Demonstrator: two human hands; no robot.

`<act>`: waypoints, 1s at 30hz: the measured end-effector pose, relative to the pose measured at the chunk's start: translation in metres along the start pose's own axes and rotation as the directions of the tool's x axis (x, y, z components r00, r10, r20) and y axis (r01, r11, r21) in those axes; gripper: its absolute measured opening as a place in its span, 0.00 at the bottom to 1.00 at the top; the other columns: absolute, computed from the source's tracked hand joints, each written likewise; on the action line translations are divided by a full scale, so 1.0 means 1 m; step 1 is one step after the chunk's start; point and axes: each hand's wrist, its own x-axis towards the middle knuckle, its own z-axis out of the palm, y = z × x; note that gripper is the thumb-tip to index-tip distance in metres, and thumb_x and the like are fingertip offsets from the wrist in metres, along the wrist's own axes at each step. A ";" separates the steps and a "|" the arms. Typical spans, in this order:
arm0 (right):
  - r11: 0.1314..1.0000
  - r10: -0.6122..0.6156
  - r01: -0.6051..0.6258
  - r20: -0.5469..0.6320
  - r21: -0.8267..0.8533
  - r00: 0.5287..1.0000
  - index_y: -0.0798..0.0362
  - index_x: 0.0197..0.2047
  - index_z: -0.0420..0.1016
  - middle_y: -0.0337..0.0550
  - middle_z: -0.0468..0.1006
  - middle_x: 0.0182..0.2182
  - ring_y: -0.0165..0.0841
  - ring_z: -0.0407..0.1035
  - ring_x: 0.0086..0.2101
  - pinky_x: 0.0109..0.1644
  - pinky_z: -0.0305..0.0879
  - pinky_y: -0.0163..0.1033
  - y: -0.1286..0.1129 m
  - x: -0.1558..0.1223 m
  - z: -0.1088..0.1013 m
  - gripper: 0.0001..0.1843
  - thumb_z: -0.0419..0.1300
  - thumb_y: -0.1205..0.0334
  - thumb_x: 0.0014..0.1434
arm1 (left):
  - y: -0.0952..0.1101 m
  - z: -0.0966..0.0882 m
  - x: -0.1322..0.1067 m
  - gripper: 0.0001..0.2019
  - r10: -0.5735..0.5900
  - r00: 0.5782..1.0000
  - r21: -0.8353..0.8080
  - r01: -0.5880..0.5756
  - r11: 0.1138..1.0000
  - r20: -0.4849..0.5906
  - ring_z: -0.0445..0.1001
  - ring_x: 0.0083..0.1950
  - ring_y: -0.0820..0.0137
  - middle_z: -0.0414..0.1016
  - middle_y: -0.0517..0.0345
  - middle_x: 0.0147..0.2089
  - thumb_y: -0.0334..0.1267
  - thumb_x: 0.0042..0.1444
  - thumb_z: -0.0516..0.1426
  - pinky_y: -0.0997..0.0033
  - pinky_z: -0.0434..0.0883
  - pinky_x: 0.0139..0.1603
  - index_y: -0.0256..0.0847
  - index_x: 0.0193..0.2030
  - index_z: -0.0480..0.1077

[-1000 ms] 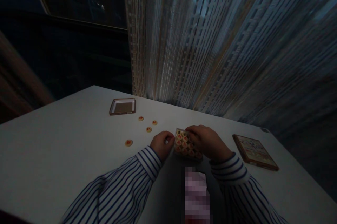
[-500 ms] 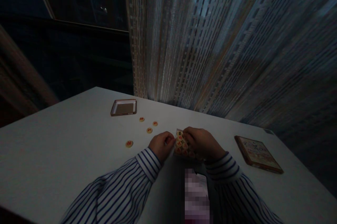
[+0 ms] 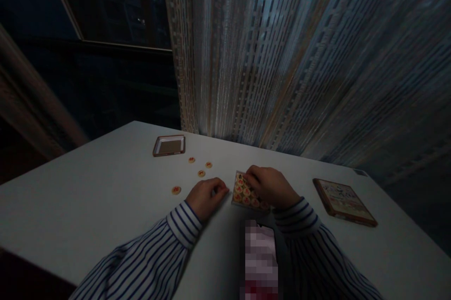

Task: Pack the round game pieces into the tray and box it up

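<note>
My right hand [image 3: 269, 186] rests, fingers curled, on the tray [image 3: 243, 192] of discs. Left of the tray, my left hand [image 3: 206, 196] lies fisted on the surface [image 3: 88, 206]; contents indeterminable.

White table [image 3: 88, 206] fills the lower frame, dim and greyish in low light; both sleeves [image 3: 158, 257] at the bottom are white with thin dark blue stripes. At centre the tray of pieces [image 3: 243, 192] holds pale cream discs with red marks, one at its top with a dark mark, and four loose discs [image 3: 201, 173] left of it are the same cream with red marks. Upper centre-left a small lid [image 3: 169, 145] has a brown rim and grey-tan inside, the box [image 3: 343, 201] at right is brown-edged with a pale printed face, and the curtain [image 3: 299, 56] across the top shows blue-grey and tan vertical stripes.
</note>
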 end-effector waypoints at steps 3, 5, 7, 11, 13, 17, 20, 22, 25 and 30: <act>1.000 -0.025 0.025 0.015 -0.008 1.000 0.51 0.39 0.70 0.42 0.78 0.33 0.33 0.71 0.34 0.32 0.54 0.34 0.001 0.001 0.002 0.16 0.43 0.56 0.63 | -0.001 -0.012 -0.010 0.10 -0.005 1.000 0.035 0.005 0.999 0.016 0.72 0.29 0.69 0.75 0.57 0.26 0.40 0.53 0.53 0.72 0.66 0.31 0.38 0.28 0.72; 0.999 -0.034 0.034 0.031 -0.011 0.999 0.51 0.39 0.70 0.43 0.78 0.32 0.33 0.71 0.34 0.32 0.54 0.34 0.001 0.001 0.004 0.16 0.42 0.57 0.63 | -0.004 -0.018 -0.017 0.10 0.020 0.999 0.051 -0.021 0.998 0.025 0.72 0.30 0.69 0.76 0.56 0.29 0.39 0.54 0.52 0.72 0.66 0.33 0.38 0.30 0.73; 0.999 -0.042 0.042 0.038 -0.009 0.998 0.51 0.40 0.69 0.43 0.78 0.33 0.33 0.71 0.34 0.32 0.54 0.34 0.000 0.001 0.005 0.16 0.42 0.58 0.63 | -0.009 -0.024 -0.023 0.10 0.036 0.999 0.087 -0.038 0.995 0.025 0.73 0.33 0.69 0.77 0.55 0.32 0.37 0.54 0.52 0.71 0.67 0.36 0.39 0.33 0.74; 0.997 -0.074 0.073 0.036 0.031 0.997 0.51 0.40 0.70 0.43 0.77 0.33 0.33 0.70 0.34 0.32 0.53 0.34 -0.006 -0.001 0.006 0.15 0.43 0.58 0.62 | -0.020 -0.034 -0.034 0.11 0.027 0.999 0.166 -0.030 0.986 0.020 0.74 0.36 0.67 0.78 0.54 0.34 0.34 0.55 0.50 0.68 0.68 0.40 0.39 0.36 0.74; 0.994 -0.097 0.095 0.037 0.058 0.995 0.52 0.39 0.70 0.43 0.77 0.32 0.32 0.70 0.33 0.33 0.54 0.34 -0.011 -0.002 0.007 0.15 0.44 0.59 0.62 | -0.026 -0.038 -0.038 0.10 0.002 1.000 0.175 -0.002 0.984 0.002 0.74 0.37 0.66 0.77 0.53 0.35 0.34 0.54 0.51 0.68 0.68 0.40 0.38 0.36 0.74; 0.979 -0.162 0.155 0.043 0.130 0.986 0.52 0.37 0.72 0.43 0.77 0.34 0.31 0.70 0.34 0.36 0.56 0.33 -0.021 -0.002 0.009 0.15 0.45 0.61 0.61 | -0.040 -0.047 -0.043 0.08 -0.046 0.998 0.162 0.053 0.985 -0.049 0.74 0.35 0.68 0.77 0.54 0.34 0.33 0.52 0.52 0.70 0.69 0.38 0.38 0.34 0.73; 0.971 -0.195 0.184 0.060 0.154 0.979 0.53 0.41 0.72 0.45 0.77 0.36 0.33 0.70 0.38 0.39 0.58 0.34 -0.029 -0.001 0.010 0.16 0.44 0.63 0.61 | -0.050 -0.053 -0.042 0.08 -0.066 0.992 0.177 0.084 0.981 -0.108 0.74 0.34 0.68 0.76 0.54 0.32 0.34 0.52 0.53 0.70 0.69 0.37 0.38 0.32 0.73; 0.970 -0.207 0.196 0.062 0.145 0.976 0.53 0.46 0.71 0.47 0.78 0.38 0.34 0.70 0.40 0.42 0.59 0.36 -0.035 0.001 0.010 0.18 0.44 0.63 0.60 | -0.057 -0.057 -0.039 0.07 -0.087 0.986 0.222 0.117 0.968 -0.139 0.74 0.35 0.67 0.76 0.54 0.32 0.35 0.51 0.53 0.69 0.69 0.37 0.37 0.32 0.73; 0.971 -0.211 0.204 0.053 0.125 0.976 0.51 0.49 0.70 0.47 0.77 0.41 0.35 0.70 0.42 0.44 0.60 0.38 -0.045 0.004 0.010 0.19 0.44 0.63 0.60 | -0.068 -0.061 -0.036 0.11 -0.111 0.978 0.298 0.161 0.941 -0.179 0.74 0.40 0.64 0.77 0.50 0.37 0.36 0.49 0.55 0.66 0.69 0.42 0.36 0.38 0.73; 0.949 -0.286 0.276 0.045 0.149 0.957 0.52 0.48 0.71 0.45 0.78 0.42 0.35 0.70 0.43 0.46 0.60 0.38 -0.058 0.013 0.015 0.19 0.44 0.62 0.60 | -0.080 -0.056 -0.038 0.18 -0.169 0.964 0.382 0.239 0.893 -0.207 0.71 0.47 0.59 0.75 0.47 0.45 0.39 0.48 0.56 0.60 0.66 0.48 0.36 0.47 0.70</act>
